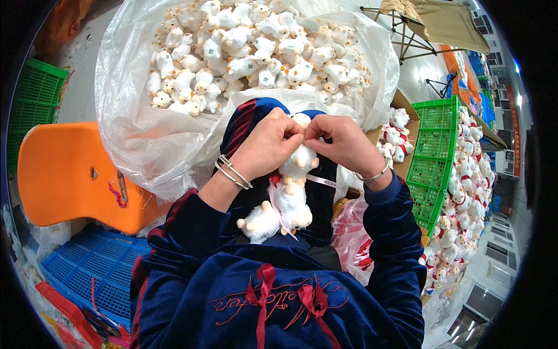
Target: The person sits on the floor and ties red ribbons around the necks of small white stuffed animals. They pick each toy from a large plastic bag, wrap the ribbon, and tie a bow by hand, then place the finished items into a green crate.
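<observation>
A small white plush toy [298, 163] with cream-coloured paws lies over my lap between my two hands. My left hand [272, 144] is closed in a pinch at the toy's neck, close below its head. Opposite it, my right hand [342, 142] pinches at the same spot, its fingertips almost meeting the left ones. Whatever thin thing sits between the fingertips is too small to make out. Two more white plush toys, one upright [290, 205] with a pale pink ribbon and one on its side [259, 224], rest nearer my body. A bit of red shows beside them.
A large clear plastic bag [125, 116] heaped with white plush toys [250, 52] stands ahead. An orange chair [64, 174] and blue crate [99, 273] are at left. At right are a cardboard box, a green crate [431, 157] and piled toys with red ribbons [465, 198].
</observation>
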A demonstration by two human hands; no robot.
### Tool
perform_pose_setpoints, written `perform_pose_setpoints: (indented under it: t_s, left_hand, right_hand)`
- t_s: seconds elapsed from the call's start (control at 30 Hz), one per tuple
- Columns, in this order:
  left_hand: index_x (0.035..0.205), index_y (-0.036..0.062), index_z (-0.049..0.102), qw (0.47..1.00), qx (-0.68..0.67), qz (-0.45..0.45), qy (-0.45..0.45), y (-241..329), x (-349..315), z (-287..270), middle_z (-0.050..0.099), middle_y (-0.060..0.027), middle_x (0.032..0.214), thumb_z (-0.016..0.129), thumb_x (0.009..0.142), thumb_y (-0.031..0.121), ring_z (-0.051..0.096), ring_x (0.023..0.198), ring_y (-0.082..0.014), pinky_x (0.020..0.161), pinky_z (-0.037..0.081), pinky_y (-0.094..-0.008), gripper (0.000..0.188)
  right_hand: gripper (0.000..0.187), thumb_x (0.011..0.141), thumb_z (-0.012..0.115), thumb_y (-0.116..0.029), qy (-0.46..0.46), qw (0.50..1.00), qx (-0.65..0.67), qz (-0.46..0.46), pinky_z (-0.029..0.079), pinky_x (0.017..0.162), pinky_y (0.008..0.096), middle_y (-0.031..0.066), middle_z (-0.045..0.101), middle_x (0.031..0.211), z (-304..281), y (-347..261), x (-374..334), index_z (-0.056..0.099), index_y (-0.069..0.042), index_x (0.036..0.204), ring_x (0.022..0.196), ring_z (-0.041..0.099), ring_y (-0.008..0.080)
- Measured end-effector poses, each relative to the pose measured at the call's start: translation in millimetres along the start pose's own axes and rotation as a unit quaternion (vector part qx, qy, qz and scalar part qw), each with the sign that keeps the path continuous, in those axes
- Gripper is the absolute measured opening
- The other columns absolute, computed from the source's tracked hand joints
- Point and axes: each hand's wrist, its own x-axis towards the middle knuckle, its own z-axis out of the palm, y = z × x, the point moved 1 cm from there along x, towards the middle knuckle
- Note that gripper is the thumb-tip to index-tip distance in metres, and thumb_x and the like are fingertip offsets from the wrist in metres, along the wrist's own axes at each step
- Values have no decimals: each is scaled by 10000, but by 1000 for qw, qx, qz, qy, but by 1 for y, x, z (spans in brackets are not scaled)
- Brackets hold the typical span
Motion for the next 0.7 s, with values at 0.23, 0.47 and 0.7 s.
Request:
perform_pose_setpoints:
  t_s: [0.23,0.47,0.7]
  left_hand:
    - [951,0,714,1000,7,7,10,-1,0,1,588,-78,915,716,921,145,584,845,-182,770,481,-304,148]
    - [938,-3,711,1000,6,3,28,-1,-1,4,583,-77,905,727,921,142,580,832,-184,746,476,-302,146]
    - [926,-17,728,999,5,15,27,2,-4,1,598,-90,866,713,931,134,580,795,-187,716,471,-307,152]
  right_hand:
    - [79,874,673,-48,62,992,-100,-38,541,712,417,173,670,842,15,-4,-5,631,-10,928,814,671,367]
    - [81,851,675,-22,157,972,-141,-108,518,717,439,149,605,866,32,9,-11,610,-27,899,815,623,365]
    - [152,836,722,16,219,958,-75,-171,531,744,394,135,653,947,45,33,-17,634,-17,955,859,644,329]
